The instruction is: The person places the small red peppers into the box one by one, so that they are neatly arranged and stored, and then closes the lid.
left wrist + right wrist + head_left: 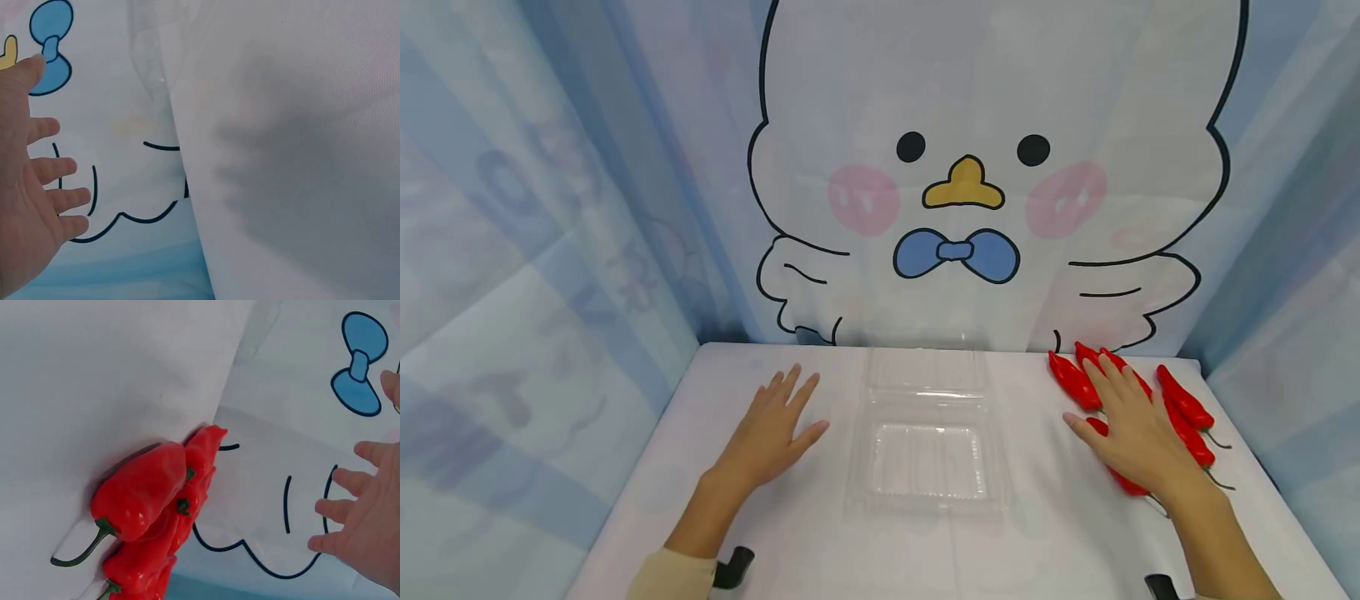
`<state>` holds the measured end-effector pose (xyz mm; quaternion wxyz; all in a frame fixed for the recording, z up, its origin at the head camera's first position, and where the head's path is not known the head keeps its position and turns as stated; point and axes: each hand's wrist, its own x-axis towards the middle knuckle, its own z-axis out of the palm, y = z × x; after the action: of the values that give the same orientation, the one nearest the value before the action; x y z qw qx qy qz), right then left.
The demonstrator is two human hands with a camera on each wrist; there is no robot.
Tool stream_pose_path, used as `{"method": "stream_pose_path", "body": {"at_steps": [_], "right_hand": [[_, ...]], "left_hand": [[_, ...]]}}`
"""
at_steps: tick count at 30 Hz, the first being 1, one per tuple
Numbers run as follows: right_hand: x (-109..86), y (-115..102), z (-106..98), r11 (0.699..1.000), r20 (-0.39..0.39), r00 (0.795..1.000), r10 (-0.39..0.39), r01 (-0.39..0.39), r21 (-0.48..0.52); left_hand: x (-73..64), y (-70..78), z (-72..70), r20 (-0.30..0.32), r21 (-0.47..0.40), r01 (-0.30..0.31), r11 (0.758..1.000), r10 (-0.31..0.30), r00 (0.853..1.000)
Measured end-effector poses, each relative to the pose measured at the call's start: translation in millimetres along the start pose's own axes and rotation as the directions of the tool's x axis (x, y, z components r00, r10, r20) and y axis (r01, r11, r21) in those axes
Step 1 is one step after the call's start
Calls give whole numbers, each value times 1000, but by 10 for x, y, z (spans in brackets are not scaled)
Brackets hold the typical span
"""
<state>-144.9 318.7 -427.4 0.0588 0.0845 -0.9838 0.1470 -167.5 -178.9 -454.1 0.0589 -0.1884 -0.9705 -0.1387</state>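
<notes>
Several red chili peppers (pixel 1186 398) with dark green stems lie on the right side of the white table. Over them my right hand (pixel 1131 425) is spread with fingers extended, covering part of the group in the head view. In the right wrist view that hand (pixel 369 512) hovers apart from the peppers (pixel 140 494), holding nothing. My left hand (pixel 769 433) is held over the table's left side, fingers spread and straight, and the left wrist view shows its palm (pixel 31 206) bare. Between the hands sits a clear plastic clamshell box (pixel 928 458), its lid (pixel 925 371) folded back.
The white table (pixel 910 558) ends at the back against a curtain (pixel 970 308) printed with a cartoon chick wearing a blue bow tie. More blue and white curtain (pixel 512 292) hangs along the left side, and another (pixel 1300 275) along the right.
</notes>
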Motion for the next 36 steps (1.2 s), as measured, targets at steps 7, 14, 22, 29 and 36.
{"method": "stream_pose_path", "body": {"at_steps": [7,14,22,29,36], "right_hand": [[8,193,-11,1000,9,1000,17,-18,22],[11,384,1,996,41,999,32,-36,84],[8,551,-8,986,151,986,76,-97,135],[-46,670,12,987,168,983,71,-94,133],[-103,779,31,989,211,974,84,-107,99]], "left_hand": [[53,32,97,25,-48,-30,998,31,999],[115,82,208,51,-148,-5,989,13,999],[186,163,312,86,-306,67,950,-43,995],[226,228,426,134,-416,130,900,-81,988],[255,246,495,195,-530,201,824,-113,974]]}}
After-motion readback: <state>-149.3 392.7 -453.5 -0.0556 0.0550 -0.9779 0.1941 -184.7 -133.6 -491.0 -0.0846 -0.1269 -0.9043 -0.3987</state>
